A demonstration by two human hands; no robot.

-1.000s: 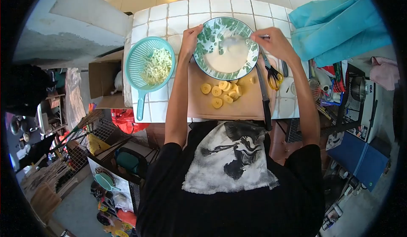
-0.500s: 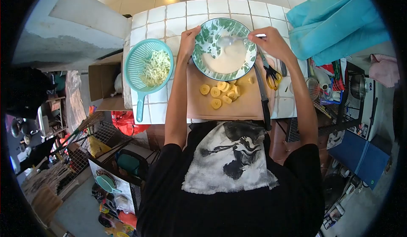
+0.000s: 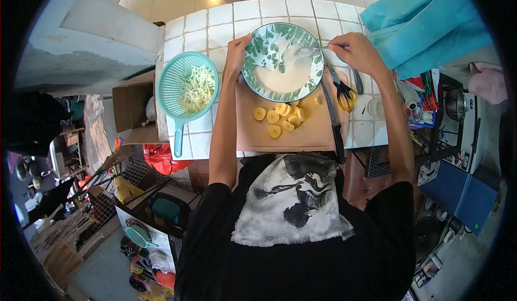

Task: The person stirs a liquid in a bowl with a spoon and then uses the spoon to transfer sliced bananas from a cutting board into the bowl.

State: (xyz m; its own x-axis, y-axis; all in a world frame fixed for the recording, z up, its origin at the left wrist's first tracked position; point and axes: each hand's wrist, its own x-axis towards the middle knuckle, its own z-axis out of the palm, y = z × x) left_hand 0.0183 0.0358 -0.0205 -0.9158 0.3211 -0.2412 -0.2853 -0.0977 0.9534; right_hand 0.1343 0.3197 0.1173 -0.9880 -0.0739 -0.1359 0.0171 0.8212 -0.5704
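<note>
Left hand (image 3: 237,55) clasps the green leaf-patterned ceramic bowl (image 3: 258,42) steady; right hand (image 3: 359,53) pinches a slim metal spoon (image 3: 314,49) dipped in its white batter (image 3: 280,77).

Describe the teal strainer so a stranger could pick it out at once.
Start at the white tiled counter. Left of the leaf-patterned bowl that the left hand steadies, beyond the cutting board's edge, lies the strainer. Nothing else on the counter is teal plastic mesh, with a long handle pointing toward the person and pale shreds inside.
</note>
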